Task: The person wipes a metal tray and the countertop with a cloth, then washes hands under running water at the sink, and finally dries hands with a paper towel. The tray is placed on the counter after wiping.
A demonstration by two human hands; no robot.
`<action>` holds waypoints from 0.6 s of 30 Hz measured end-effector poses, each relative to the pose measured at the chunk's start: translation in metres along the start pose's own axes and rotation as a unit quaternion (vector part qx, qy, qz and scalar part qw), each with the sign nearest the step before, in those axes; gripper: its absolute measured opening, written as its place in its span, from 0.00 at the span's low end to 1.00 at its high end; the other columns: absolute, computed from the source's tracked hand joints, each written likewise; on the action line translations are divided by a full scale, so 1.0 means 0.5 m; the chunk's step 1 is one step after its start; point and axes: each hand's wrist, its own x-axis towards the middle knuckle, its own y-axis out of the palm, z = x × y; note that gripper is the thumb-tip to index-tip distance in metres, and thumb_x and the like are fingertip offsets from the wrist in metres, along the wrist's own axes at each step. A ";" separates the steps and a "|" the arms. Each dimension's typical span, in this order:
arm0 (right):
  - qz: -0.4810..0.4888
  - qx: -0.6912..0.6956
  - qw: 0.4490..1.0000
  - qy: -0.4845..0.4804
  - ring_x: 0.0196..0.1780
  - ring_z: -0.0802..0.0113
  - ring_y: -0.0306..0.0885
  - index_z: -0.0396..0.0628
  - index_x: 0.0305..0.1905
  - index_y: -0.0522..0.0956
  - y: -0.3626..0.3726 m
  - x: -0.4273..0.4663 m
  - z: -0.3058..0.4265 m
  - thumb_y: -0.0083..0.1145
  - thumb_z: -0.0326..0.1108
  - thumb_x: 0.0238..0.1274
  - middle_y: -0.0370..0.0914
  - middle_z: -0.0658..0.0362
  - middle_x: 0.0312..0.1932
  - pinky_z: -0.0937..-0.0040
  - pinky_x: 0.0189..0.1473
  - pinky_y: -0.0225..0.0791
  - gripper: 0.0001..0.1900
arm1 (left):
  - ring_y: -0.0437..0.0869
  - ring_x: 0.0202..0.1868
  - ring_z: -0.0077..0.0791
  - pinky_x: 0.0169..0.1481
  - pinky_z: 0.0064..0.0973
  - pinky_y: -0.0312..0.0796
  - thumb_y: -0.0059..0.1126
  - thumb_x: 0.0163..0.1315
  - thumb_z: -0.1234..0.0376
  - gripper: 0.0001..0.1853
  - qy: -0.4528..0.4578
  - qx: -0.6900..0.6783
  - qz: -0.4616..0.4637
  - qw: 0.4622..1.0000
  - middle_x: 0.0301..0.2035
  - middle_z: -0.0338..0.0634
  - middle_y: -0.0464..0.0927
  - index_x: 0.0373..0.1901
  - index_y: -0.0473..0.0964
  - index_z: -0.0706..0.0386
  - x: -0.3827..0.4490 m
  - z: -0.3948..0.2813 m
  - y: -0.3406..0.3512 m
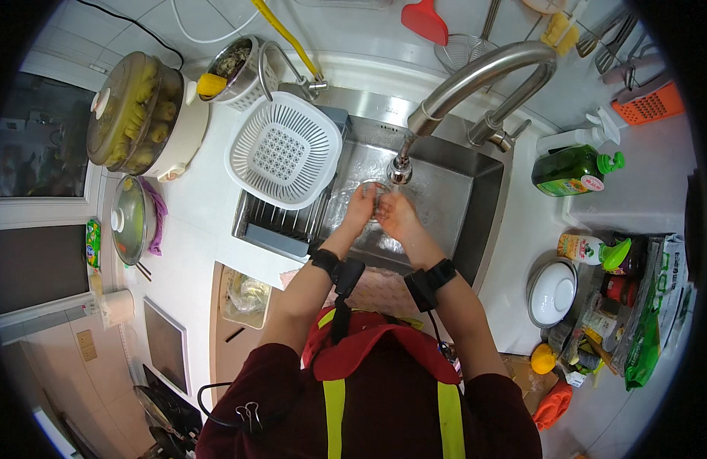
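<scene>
Both my hands are over the stainless steel sink (434, 212), just below the spray head (399, 171) of a curved metal faucet (480, 69). My left hand (360, 205) holds a small clear glass vessel (380, 195) by its side. My right hand (397, 213) touches the vessel from the other side; its fingers are partly hidden, and whether they grip it is unclear. Water seems to run from the spray head onto the hands. Beneath my left hand, a clear round shape, perhaps a glass bowl, lies in the sink.
A white plastic colander (284, 150) rests on the drying rack (276, 229) left of the sink. Further left stand a food steamer (175, 126) and a lidded pan (132, 221). Right of the sink are a green detergent bottle (566, 171) and white bowls (552, 292).
</scene>
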 end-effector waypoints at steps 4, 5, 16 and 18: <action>0.080 0.206 0.974 -0.052 0.64 0.54 0.64 0.32 0.55 0.66 0.015 -0.031 0.017 0.32 0.44 0.71 0.67 0.44 0.59 0.58 0.68 0.57 0.24 | 0.76 0.49 0.29 0.49 0.28 0.69 0.44 0.69 0.55 0.22 -0.076 -0.201 -0.021 0.976 0.48 0.42 0.74 0.56 0.66 0.60 -0.019 -0.019 -0.005; 0.103 0.245 0.963 -0.049 0.65 0.53 0.63 0.31 0.56 0.65 0.020 -0.036 0.014 0.31 0.44 0.71 0.66 0.43 0.60 0.58 0.69 0.56 0.25 | 0.76 0.51 0.32 0.52 0.29 0.70 0.43 0.69 0.54 0.22 -0.089 -0.253 -0.014 0.963 0.51 0.42 0.73 0.56 0.66 0.59 -0.020 -0.018 -0.005; 0.152 0.275 0.919 -0.237 0.65 0.58 0.62 0.36 0.59 0.65 0.017 0.044 -0.020 0.34 0.44 0.71 0.65 0.50 0.60 0.63 0.71 0.51 0.24 | 0.77 0.49 0.33 0.55 0.30 0.71 0.35 0.72 0.54 0.20 -0.111 -0.495 0.109 0.855 0.48 0.41 0.75 0.54 0.68 0.56 -0.033 0.051 0.084; 0.113 0.180 0.937 -0.276 0.63 0.61 0.64 0.37 0.58 0.66 -0.016 0.082 -0.042 0.36 0.44 0.70 0.66 0.54 0.58 0.66 0.69 0.52 0.23 | 0.78 0.47 0.33 0.53 0.30 0.72 0.34 0.72 0.54 0.20 -0.157 -0.419 0.110 0.888 0.47 0.41 0.76 0.54 0.68 0.56 -0.048 0.057 0.088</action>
